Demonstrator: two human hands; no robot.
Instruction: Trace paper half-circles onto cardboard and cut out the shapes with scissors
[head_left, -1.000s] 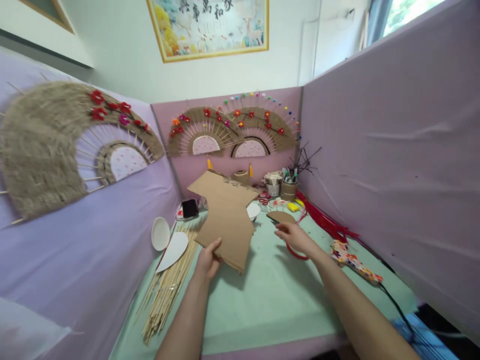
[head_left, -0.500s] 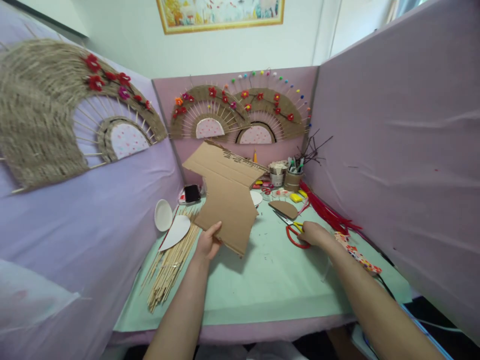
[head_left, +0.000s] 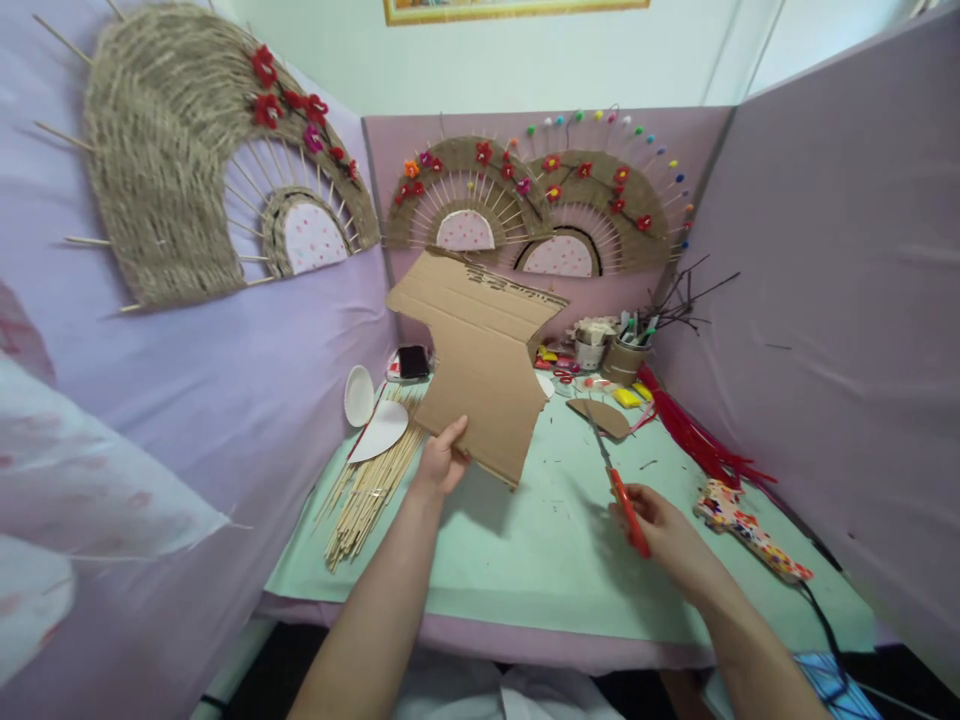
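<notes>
My left hand [head_left: 445, 458] grips the lower edge of a brown cardboard sheet [head_left: 486, 370], thumb on its front. The sheet is tilted up off the table, with curved notches cut into both sides. My right hand [head_left: 651, 520] is closed around the red handles of a pair of scissors [head_left: 621, 492], whose blades point away from me. Past the blade tips lies a half-round cardboard piece [head_left: 600, 418]. Left of the cardboard sheet, a white paper half-circle [head_left: 381, 430] rests on a bundle of thin wooden sticks [head_left: 375, 492].
A white oval dish [head_left: 359, 396] leans by the left wall. On the right lie red pipe cleaners [head_left: 686, 430] and a flower-patterned glue gun [head_left: 754, 530] with a cord. Cups of tools [head_left: 626, 358] stand at the back. Woven fans [head_left: 469, 185] hang on the partitions.
My right hand has lifted the scissors off the table and turned them edge-on, drawing them slightly nearer. My left hand still holds the cardboard sheet. The camera view has shifted.
</notes>
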